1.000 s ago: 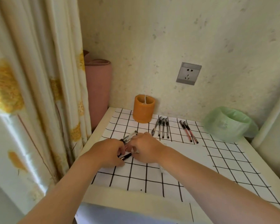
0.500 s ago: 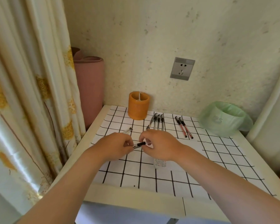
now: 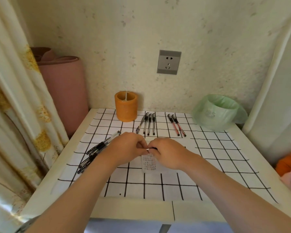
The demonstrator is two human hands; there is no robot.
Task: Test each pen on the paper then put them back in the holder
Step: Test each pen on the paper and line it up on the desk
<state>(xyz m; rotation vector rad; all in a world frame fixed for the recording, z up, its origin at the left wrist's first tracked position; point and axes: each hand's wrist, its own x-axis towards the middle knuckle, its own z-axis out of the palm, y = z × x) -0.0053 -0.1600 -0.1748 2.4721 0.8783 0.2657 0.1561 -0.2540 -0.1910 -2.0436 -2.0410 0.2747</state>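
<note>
Hands have closed up since half a second ago: the gap where a stretch of black barrel showed is nearly gone, knuckles almost meeting.

Slim black plastic pen (image 3: 152, 149) sits between them over the middle of the white grid-lined table (image 3: 225, 165). Only a short black bit and a silver tip show. Long axis runs left–right, with the silver tip pointing left, into the left hand (image 3: 126, 148).

Right hand (image 3: 168, 153) has its fingers curled round the barrel end. Left hand's fingertips pinch at the tip end; cap or bare tip, cannot tell. Neither hand is nearer, as both have hold of the pen.

Small white paper strip with rows of scribble (image 3: 149, 163) lies just under the hands, on the near side.

Orange cylindrical holder (image 3: 126, 105) stands upright at the far edge, slightly left. Judgement: the return goes far-left, and the pen must turn from flat to upright.

Row of four dark pens (image 3: 149, 122) lies beyond the hands, axes near–far. Loose bunch of black pens (image 3: 97, 150) lies left, touching the left forearm.
</note>
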